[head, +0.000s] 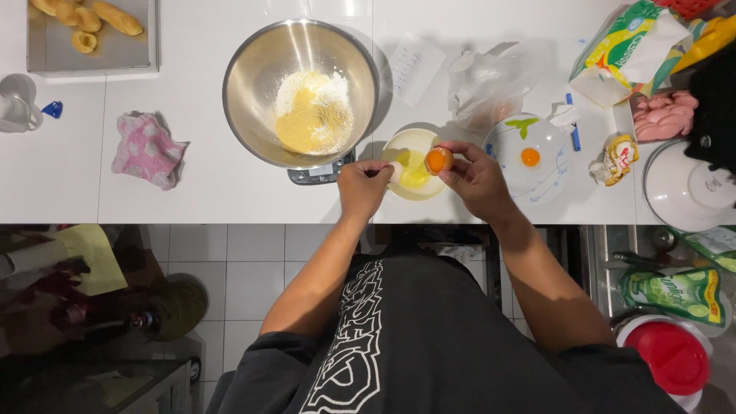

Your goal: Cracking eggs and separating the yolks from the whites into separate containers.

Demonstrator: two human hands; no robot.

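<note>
Egg separation over a small bowl (414, 175).
Right hand (477, 180) pinches brittle half-shell with yolk (438, 161) by its rim; left hand (363, 186) grips other shell half (395, 172).

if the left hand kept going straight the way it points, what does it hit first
Likely the steel mixing bowl with flour: the left hand points up-counter toward its near rim. Height is unclear from above, so it might pass over.

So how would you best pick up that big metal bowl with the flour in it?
Grip the metal bowl by its rolled rim at bare opposite sides, coming down from above. Its smooth, rounded walls offer little purchase, and it sits on a scale, so lift straight up.
</note>
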